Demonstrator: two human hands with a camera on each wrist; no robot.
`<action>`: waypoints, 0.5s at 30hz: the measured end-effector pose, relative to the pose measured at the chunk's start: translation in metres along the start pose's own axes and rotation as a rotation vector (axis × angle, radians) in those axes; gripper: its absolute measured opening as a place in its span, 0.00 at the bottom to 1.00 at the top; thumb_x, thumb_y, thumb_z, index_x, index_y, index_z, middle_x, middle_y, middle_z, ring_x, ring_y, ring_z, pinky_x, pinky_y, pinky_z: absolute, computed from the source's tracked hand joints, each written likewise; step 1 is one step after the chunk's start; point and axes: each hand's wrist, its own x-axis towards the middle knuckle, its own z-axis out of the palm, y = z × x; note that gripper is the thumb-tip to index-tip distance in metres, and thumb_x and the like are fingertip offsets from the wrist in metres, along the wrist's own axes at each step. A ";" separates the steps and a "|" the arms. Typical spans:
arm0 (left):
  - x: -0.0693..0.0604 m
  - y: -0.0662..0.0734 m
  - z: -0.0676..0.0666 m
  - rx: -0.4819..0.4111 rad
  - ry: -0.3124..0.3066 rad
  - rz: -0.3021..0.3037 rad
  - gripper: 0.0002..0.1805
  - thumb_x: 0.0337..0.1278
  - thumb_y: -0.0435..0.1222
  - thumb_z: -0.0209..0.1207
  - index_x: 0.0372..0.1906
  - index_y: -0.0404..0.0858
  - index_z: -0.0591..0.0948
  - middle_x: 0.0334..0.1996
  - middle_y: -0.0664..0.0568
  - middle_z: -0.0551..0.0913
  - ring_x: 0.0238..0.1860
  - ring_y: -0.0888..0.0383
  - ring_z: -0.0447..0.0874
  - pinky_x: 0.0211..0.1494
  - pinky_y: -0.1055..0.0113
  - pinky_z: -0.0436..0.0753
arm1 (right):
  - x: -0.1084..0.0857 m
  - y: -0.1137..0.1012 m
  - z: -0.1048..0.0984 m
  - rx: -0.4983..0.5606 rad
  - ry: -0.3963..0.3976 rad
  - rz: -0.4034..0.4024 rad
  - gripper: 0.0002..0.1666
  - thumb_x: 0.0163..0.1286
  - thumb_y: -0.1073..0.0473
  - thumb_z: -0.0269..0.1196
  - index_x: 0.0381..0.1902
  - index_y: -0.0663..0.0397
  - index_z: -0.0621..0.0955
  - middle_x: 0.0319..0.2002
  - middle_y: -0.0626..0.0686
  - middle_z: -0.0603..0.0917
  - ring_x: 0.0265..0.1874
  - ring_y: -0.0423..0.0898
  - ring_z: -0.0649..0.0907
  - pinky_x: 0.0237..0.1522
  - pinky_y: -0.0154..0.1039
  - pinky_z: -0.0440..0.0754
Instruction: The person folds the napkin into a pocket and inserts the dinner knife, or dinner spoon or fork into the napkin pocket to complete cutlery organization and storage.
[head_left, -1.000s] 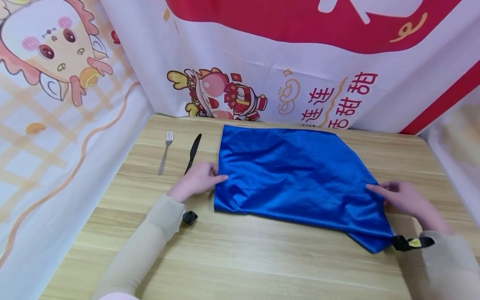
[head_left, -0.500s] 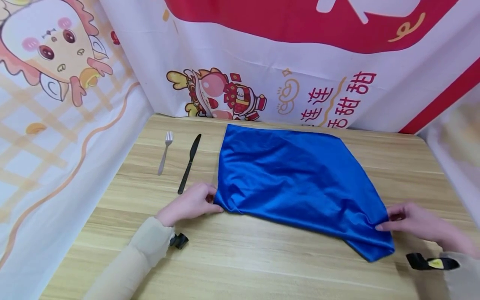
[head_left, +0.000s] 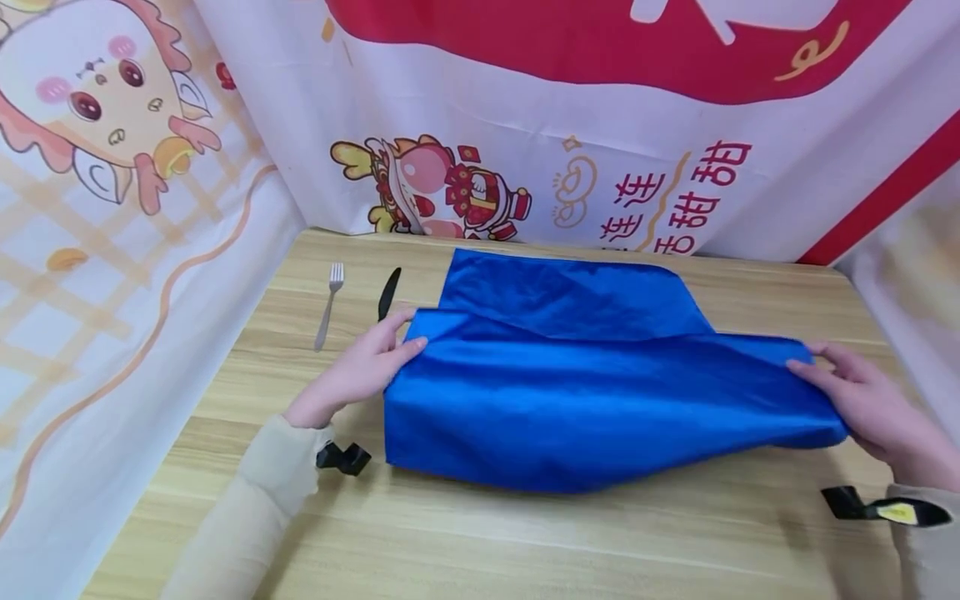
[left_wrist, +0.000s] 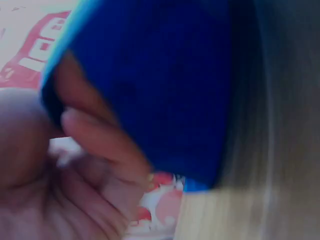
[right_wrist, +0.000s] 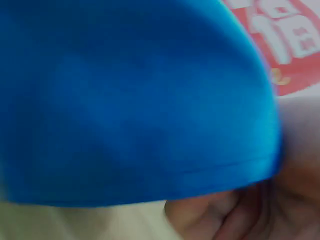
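A blue satin cloth (head_left: pixel 540 400) is held up at its near part, raised off the table, while its far part lies flat behind. My left hand (head_left: pixel 356 371) pinches the cloth's left corner between thumb and fingers. On the right, my right hand (head_left: pixel 873 400) grips the opposite corner. In the left wrist view, fingers of the left hand (left_wrist: pixel 95 165) curl at the edge of the dark blue cloth (left_wrist: pixel 165 90). The right wrist view has the cloth (right_wrist: pixel 140 115) covering part of the right hand (right_wrist: pixel 230 212).
A silver fork (head_left: pixel 327 308) lies at the left of the wooden table (head_left: pixel 480 550). Beside it is a black knife (head_left: pixel 388 292), its lower part hidden behind the left hand. Printed curtains (head_left: pixel 300 100) hang along the back and left of the table.
Both hands have slid to the near corners of the cloth, then lifted that side up and back. The near part, flat before, now stands raised over the rest.
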 end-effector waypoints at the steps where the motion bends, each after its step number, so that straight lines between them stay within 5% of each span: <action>1: 0.000 -0.004 0.000 0.022 -0.047 -0.044 0.28 0.80 0.43 0.51 0.75 0.37 0.62 0.17 0.50 0.72 0.13 0.48 0.72 0.18 0.64 0.71 | 0.002 0.004 0.002 -0.039 -0.036 0.018 0.12 0.82 0.55 0.54 0.57 0.52 0.72 0.33 0.50 0.83 0.25 0.46 0.84 0.26 0.38 0.83; 5: -0.004 -0.022 0.004 0.072 -0.230 -0.163 0.39 0.76 0.40 0.57 0.78 0.29 0.52 0.20 0.48 0.79 0.16 0.49 0.80 0.24 0.60 0.82 | 0.004 0.018 0.009 -0.112 -0.270 0.149 0.36 0.80 0.53 0.57 0.69 0.76 0.59 0.45 0.64 0.84 0.39 0.51 0.86 0.38 0.44 0.86; 8: -0.008 -0.026 0.006 0.034 -0.296 -0.189 0.42 0.72 0.36 0.60 0.79 0.28 0.49 0.20 0.45 0.81 0.17 0.47 0.83 0.26 0.56 0.85 | 0.004 0.024 0.011 -0.065 -0.379 0.239 0.40 0.80 0.51 0.58 0.70 0.79 0.57 0.46 0.65 0.84 0.37 0.57 0.86 0.38 0.50 0.87; 12: -0.009 -0.024 0.001 0.098 -0.313 -0.211 0.30 0.68 0.38 0.66 0.66 0.27 0.69 0.21 0.45 0.83 0.19 0.47 0.84 0.27 0.58 0.84 | 0.006 0.025 0.011 -0.109 -0.369 0.238 0.30 0.79 0.50 0.59 0.58 0.75 0.70 0.36 0.57 0.84 0.31 0.56 0.85 0.34 0.48 0.87; 15: -0.003 -0.021 -0.006 0.224 -0.245 -0.196 0.22 0.63 0.47 0.69 0.48 0.33 0.79 0.26 0.48 0.84 0.25 0.51 0.84 0.32 0.61 0.82 | 0.010 0.023 0.009 -0.200 -0.259 0.198 0.30 0.79 0.46 0.58 0.54 0.74 0.74 0.36 0.56 0.84 0.33 0.52 0.85 0.34 0.44 0.86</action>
